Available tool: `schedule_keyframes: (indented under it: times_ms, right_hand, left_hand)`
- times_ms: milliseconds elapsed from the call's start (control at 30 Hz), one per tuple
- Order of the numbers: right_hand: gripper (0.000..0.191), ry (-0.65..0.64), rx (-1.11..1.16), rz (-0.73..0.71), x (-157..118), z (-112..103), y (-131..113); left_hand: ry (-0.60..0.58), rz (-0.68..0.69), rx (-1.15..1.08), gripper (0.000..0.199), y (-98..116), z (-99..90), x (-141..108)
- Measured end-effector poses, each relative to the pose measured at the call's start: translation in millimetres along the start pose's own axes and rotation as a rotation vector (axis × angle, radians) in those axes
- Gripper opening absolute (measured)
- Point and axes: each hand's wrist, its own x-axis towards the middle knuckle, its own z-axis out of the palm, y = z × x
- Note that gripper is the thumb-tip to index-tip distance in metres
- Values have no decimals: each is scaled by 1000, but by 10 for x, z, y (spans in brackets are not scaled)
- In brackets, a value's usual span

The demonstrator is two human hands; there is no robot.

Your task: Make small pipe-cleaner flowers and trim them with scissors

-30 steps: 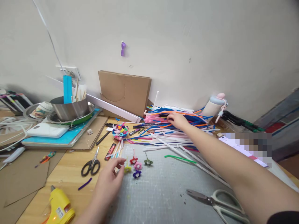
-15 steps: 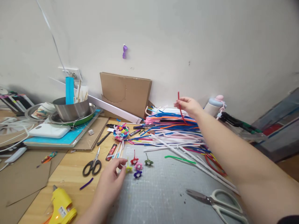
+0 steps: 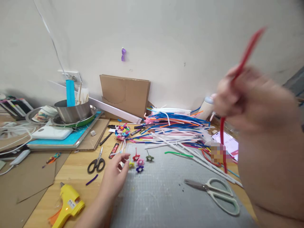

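Raised close to the camera at the right, my right hand (image 3: 256, 98) is closed on a red pipe cleaner (image 3: 250, 47); its ends stick out above and below the fist. My left hand (image 3: 115, 174) rests at the left edge of the grey cutting mat (image 3: 166, 196), fingers curved and apart, beside a small yellow pipe-cleaner flower (image 3: 131, 164). Whether it touches that flower I cannot tell. Close by lie red (image 3: 136, 157), pink (image 3: 140, 162), purple (image 3: 140, 169) and dark green (image 3: 149, 157) flowers. A bundle of coloured pipe cleaners (image 3: 178, 122) is piled behind the mat.
Light-handled scissors (image 3: 213, 191) lie on the mat at right, below a green pipe cleaner (image 3: 178, 154). On the left are black-handled scissors (image 3: 96, 164), a yellow glue gun (image 3: 71, 202) and a metal bowl (image 3: 73, 110). A phone (image 3: 228, 144) and a bottle (image 3: 206, 107) stand behind my right arm.
My right hand has come back from over the bundle toward the camera, carrying the red pipe cleaner. My left hand stays by the yellow flower. The view has shifted slightly.
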Motion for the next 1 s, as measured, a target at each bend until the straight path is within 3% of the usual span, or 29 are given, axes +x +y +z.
schedule_keyframes:
  times_ms: [100, 133, 200, 367, 533, 667, 800, 1000]
  right_hand:
    - [9, -442, -402, 246, -525, 392, 231]
    - [12, -541, -529, 245, -683, 513, 347]
    - [15, -607, -698, 269, -952, 710, 573]
    - [19, -586, -735, 327, -1380, 921, 839]
    - [21, -571, -687, 350, -1705, 1015, 811]
    - [21, -572, -704, 366, -2026, 1062, 820]
    - [19, -600, -696, 397, -2356, 933, 793]
    - [20, -526, -718, 497, -2721, 467, 718]
  left_hand:
    - [38, -22, -154, 32, 74, -6, -21]
    - [33, -26, -195, 33, 117, -10, -39]
    - [-34, -4, -222, 33, 231, -16, -98]
    - [-311, 151, -155, 32, 508, 43, -378]
    - [-337, 70, -128, 16, 522, 233, -703]
    - [-381, 69, -80, 14, 450, 364, -981]
    - [-391, 192, 58, 16, 343, 369, -1271]
    - [-259, 290, 108, 16, 85, 254, -1499]
